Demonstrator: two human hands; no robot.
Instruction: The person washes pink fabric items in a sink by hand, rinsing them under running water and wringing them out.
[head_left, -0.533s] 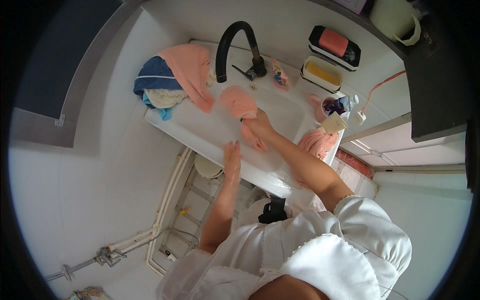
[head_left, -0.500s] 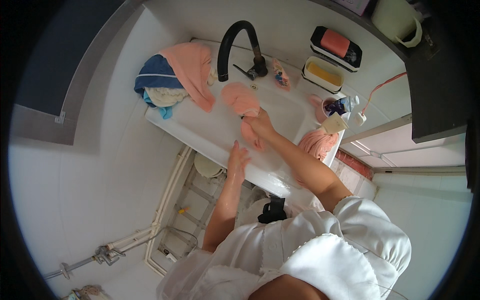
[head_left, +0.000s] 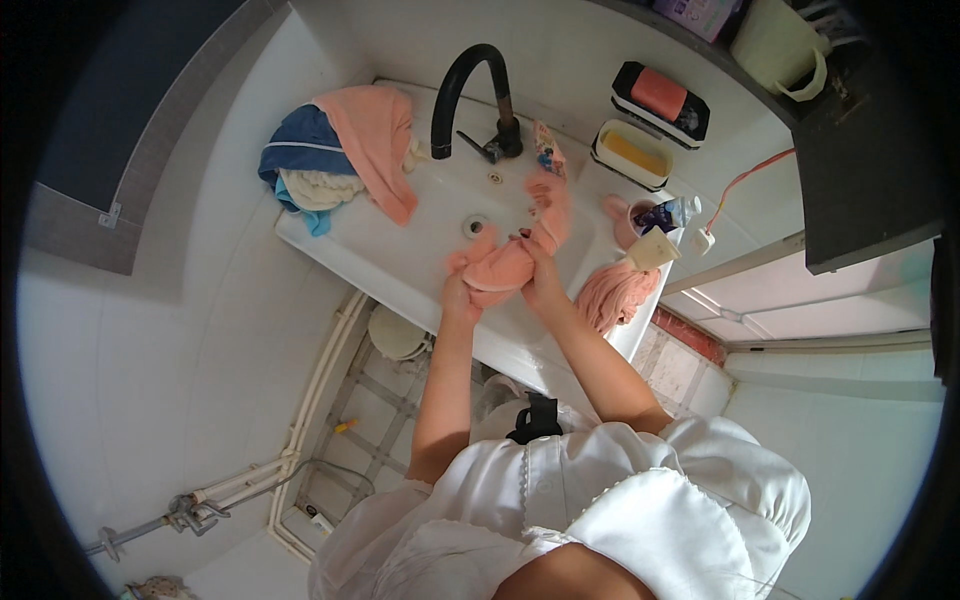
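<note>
Both of my hands are on a peach-coloured cloth [head_left: 500, 268] over the front part of the white sink [head_left: 400, 265]. My left hand [head_left: 460, 296] is closed on its left end, and my right hand [head_left: 543, 278] grips it to the right of the middle. The cloth is bunched between them, and a loose end sticks up past my right hand, blurred by motion. Behind the cloth, the drain hole [head_left: 475, 227] shows in the basin. A black tap [head_left: 508, 135] with a curved spout rises at the back.
Piled clothes [head_left: 350, 150] in peach, blue and cream lie on the sink's left side. Another peach cloth [head_left: 618, 292] rests at the right edge, near a pink cup [head_left: 625, 222] and a beige tube [head_left: 652, 250]. Two soap boxes [head_left: 632, 150] and a small packet [head_left: 548, 150] are behind.
My left hand, open and empty before, now holds the cloth. My right hand has brought the cloth nearer and to the right, uncovering the drain. The view has shifted slightly.
</note>
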